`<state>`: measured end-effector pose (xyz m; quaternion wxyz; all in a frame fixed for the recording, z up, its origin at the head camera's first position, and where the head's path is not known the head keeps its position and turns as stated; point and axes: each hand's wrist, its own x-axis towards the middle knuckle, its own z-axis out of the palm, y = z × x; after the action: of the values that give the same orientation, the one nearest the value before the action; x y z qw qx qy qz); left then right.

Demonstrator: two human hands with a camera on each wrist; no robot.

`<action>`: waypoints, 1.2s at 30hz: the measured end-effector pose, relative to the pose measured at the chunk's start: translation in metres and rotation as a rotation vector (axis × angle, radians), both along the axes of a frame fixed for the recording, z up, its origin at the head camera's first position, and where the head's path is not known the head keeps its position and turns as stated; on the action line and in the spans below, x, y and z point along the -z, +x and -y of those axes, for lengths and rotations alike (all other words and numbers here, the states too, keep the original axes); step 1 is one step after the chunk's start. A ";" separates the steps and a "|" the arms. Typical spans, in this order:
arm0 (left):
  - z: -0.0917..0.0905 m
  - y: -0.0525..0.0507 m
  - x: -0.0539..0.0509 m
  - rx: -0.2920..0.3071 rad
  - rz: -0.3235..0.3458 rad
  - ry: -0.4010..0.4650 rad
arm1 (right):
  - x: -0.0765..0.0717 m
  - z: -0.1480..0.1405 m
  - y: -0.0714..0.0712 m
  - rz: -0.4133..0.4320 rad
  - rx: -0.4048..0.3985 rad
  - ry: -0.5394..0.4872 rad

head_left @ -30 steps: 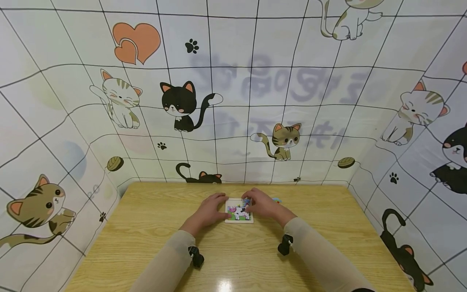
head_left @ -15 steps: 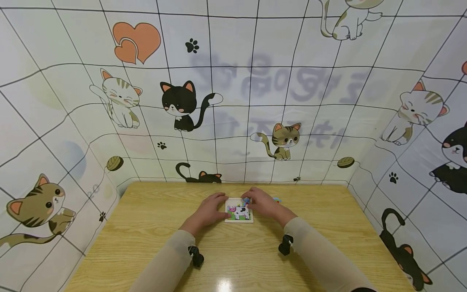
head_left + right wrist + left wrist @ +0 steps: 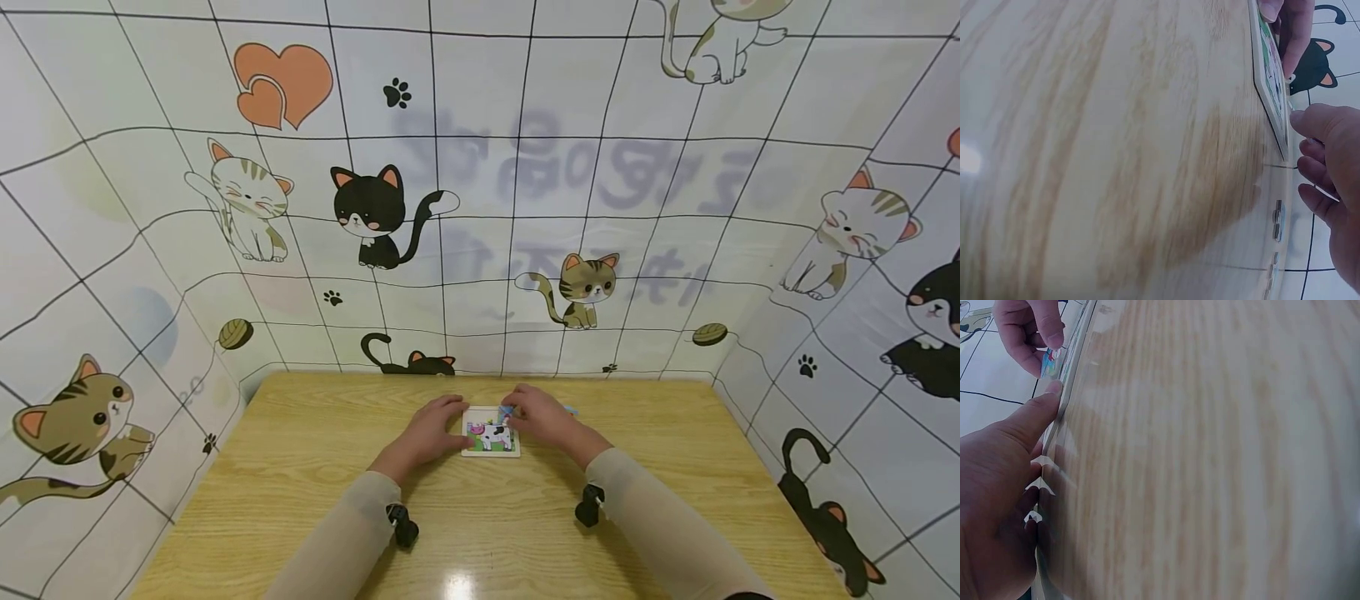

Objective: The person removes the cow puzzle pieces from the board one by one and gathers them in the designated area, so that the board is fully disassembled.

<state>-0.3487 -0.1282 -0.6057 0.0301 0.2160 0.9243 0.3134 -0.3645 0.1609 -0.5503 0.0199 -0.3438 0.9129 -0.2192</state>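
Observation:
A small jigsaw puzzle board [image 3: 491,454] with a pale rim and a black-and-white cow picture lies flat on the table. My left hand [image 3: 431,433] grips its left side, thumb on the near part of the rim and fingers toward the far corner. Over the board's far right corner, my right hand [image 3: 542,417] pinches a blue puzzle piece [image 3: 506,412] between thumb and fingers. The left wrist view shows this piece [image 3: 1049,364] tilted above the rim. In the right wrist view the right fingertips hide most of it.
Loose puzzle pieces [image 3: 1278,220] lie on the wooden table [image 3: 337,500] to the right of the board, mostly hidden behind the right hand in the head view. A cat-print cloth [image 3: 480,208] hangs around the table's back and sides.
The right thumb has shifted slightly away from me, and more of the blue puzzle piece shows at the board's far right corner. The left hand has stayed in place on the board.

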 end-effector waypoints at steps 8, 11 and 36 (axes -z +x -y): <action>0.000 0.002 -0.003 0.008 -0.006 0.006 | 0.000 -0.006 0.000 -0.023 0.004 -0.034; 0.000 0.002 -0.003 -0.001 0.005 0.009 | 0.001 -0.010 0.001 -0.032 0.013 -0.046; 0.000 0.006 -0.009 0.010 0.013 -0.006 | -0.005 -0.041 0.007 -0.004 0.054 -0.106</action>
<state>-0.3431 -0.1279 -0.5967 0.0382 0.2185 0.9240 0.3116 -0.3578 0.2021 -0.5452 -0.0059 -0.3200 0.9090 -0.2670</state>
